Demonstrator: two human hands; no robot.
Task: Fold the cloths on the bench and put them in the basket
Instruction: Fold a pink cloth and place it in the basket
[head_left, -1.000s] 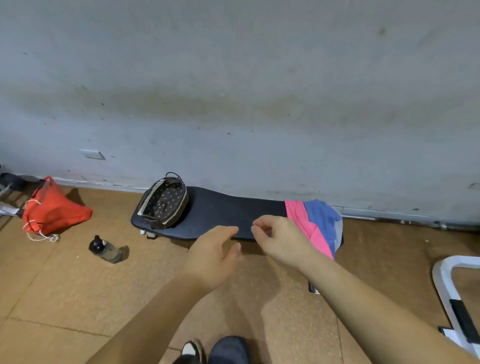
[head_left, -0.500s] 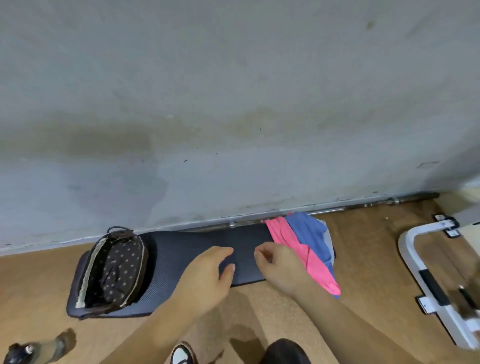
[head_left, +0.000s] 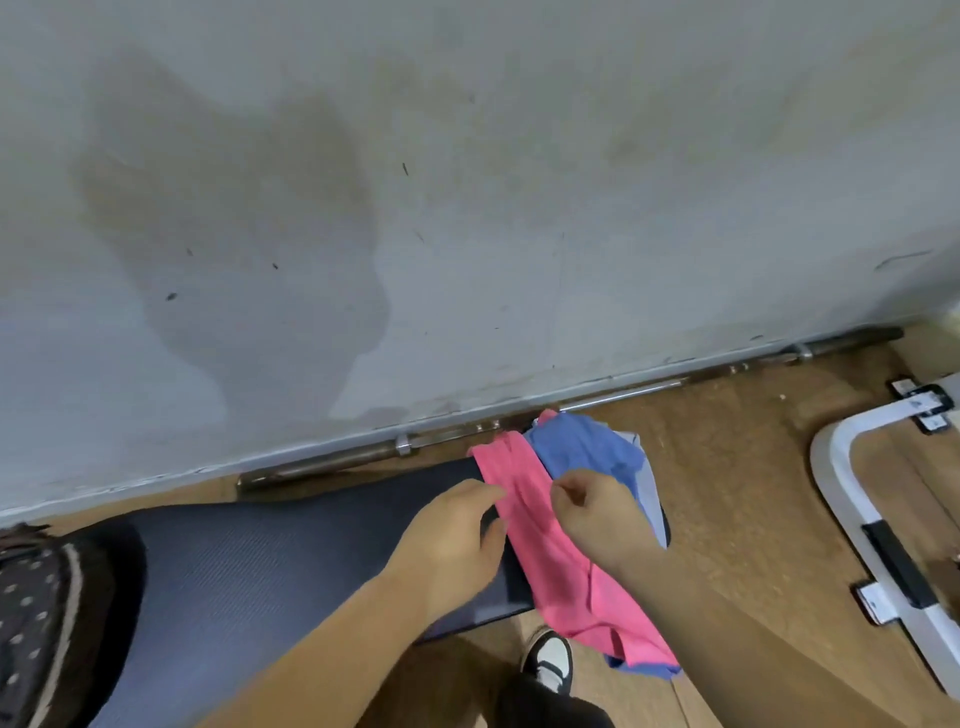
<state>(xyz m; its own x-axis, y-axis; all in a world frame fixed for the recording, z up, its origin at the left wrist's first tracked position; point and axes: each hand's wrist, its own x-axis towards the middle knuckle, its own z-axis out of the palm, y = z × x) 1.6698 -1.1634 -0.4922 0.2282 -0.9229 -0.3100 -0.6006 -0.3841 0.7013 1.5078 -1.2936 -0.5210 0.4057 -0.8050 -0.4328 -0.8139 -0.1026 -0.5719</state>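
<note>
A dark padded bench (head_left: 285, 561) runs along the floor by the wall. A pink cloth (head_left: 556, 582) hangs over its right end, lying on a blue cloth (head_left: 587, 447) and a pale grey cloth (head_left: 647, 488). My left hand (head_left: 452, 540) reaches from the left; its fingertips touch the pink cloth's left edge, with thumb and fingers apart. My right hand (head_left: 597, 514) sits over the pink and blue cloths with fingers loosely curled, and no fabric is visibly lifted. The dark polka-dot basket (head_left: 31, 613) stands on the bench's far left end, partly cut off by the frame.
A metal barbell (head_left: 467, 436) lies along the foot of the grey wall, just behind the bench. A white equipment frame (head_left: 841, 499) stands on the brown floor to the right. My shoe (head_left: 550, 660) is below the bench's right end.
The view has closed in on the bench's right end. Both hands moved right from the bare bench pad onto the pink cloth. The basket slid to the left frame edge.
</note>
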